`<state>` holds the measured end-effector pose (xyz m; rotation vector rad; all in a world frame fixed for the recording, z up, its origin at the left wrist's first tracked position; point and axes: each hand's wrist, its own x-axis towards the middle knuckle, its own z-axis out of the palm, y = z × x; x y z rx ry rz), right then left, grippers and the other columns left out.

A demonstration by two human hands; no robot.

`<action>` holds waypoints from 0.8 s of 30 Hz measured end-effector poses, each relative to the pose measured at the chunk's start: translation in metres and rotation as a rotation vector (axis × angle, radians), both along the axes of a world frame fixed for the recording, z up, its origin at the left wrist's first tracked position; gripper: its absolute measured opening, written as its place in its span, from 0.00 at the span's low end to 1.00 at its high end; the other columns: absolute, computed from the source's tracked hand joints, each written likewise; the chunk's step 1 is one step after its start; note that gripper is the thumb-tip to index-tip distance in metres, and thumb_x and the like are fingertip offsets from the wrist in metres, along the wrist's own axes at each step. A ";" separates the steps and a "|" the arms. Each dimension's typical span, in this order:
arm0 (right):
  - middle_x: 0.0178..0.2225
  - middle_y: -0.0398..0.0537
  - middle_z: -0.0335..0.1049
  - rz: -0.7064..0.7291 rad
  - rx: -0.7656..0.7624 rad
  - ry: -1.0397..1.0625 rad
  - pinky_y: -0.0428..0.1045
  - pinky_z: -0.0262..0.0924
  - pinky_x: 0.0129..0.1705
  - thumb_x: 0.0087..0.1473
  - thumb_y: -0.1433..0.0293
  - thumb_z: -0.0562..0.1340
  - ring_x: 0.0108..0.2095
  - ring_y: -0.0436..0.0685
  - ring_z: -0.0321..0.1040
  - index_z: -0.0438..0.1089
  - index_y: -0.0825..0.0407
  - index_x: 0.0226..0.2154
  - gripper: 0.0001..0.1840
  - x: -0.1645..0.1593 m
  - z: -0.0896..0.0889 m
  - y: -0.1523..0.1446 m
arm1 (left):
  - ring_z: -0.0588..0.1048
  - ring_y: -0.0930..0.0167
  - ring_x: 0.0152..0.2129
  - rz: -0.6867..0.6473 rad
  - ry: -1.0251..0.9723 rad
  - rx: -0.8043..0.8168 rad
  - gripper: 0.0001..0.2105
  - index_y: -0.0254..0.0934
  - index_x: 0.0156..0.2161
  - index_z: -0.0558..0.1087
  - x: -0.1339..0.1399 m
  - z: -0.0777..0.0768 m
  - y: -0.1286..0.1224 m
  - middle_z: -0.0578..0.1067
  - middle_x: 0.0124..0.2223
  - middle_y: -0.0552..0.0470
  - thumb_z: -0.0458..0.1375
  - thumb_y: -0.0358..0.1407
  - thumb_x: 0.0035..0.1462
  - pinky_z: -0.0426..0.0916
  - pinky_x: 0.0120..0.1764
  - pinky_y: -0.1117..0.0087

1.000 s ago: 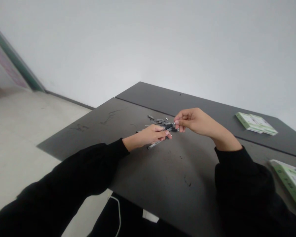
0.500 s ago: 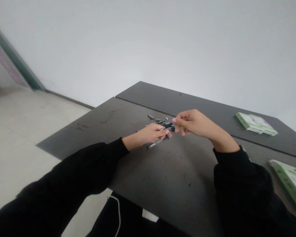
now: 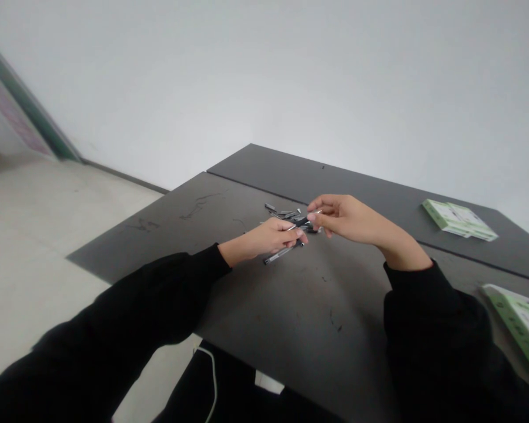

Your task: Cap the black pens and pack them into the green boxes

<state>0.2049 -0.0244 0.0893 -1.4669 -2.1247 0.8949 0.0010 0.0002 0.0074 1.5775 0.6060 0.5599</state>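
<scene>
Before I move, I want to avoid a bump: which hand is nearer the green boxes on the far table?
Right. The right hand is left of the green boxes, near the end of a pen; the left hand, gripping that pen, is farther left.

A slim, pale-barrelled pen with a black grip (image 3: pixel 301 222) slants up through the left hand (image 3: pixel 274 237), its gripped end at the right hand (image 3: pixel 344 220), near small grey-and-black slender pieces (image 3: pixel 287 213) scattered on the dark tabletop (image 3: pixel 264 311).

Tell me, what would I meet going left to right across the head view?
Pink-and-white panel → pale cable → left hand → right hand → farther green-and-white boxes → nearer green-and-white box.
</scene>
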 end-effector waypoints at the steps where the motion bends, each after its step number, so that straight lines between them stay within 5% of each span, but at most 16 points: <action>1: 0.26 0.43 0.74 0.004 -0.013 0.032 0.45 0.56 0.24 0.55 0.62 0.64 0.21 0.48 0.65 0.70 0.52 0.38 0.12 0.000 0.000 0.000 | 0.54 0.81 0.15 -0.001 0.000 0.002 0.16 0.29 0.40 0.76 0.000 0.000 0.000 0.61 0.24 0.60 0.56 0.44 0.62 0.48 0.19 0.76; 6: 0.16 0.39 0.63 -0.040 0.079 -0.073 0.47 0.50 0.22 0.57 0.58 0.62 0.17 0.48 0.57 0.68 0.51 0.26 0.15 -0.001 -0.002 0.002 | 0.55 0.81 0.15 0.020 0.026 0.000 0.16 0.29 0.39 0.76 0.001 0.001 0.000 0.61 0.24 0.60 0.57 0.44 0.62 0.48 0.20 0.75; 11: 0.21 0.39 0.67 -0.026 0.028 0.023 0.47 0.51 0.22 0.55 0.58 0.64 0.18 0.47 0.58 0.70 0.51 0.34 0.13 0.002 -0.001 0.001 | 0.54 0.81 0.16 0.025 0.047 0.040 0.16 0.29 0.40 0.76 0.001 0.004 -0.002 0.61 0.24 0.60 0.55 0.43 0.62 0.49 0.21 0.75; 24: 0.20 0.45 0.69 -0.177 0.126 -0.009 0.47 0.53 0.24 0.52 0.66 0.63 0.20 0.50 0.61 0.70 0.54 0.26 0.08 -0.010 -0.021 0.010 | 0.70 0.71 0.30 0.171 0.215 0.373 0.15 0.32 0.38 0.78 0.005 -0.014 0.007 0.75 0.32 0.51 0.53 0.40 0.63 0.62 0.35 0.72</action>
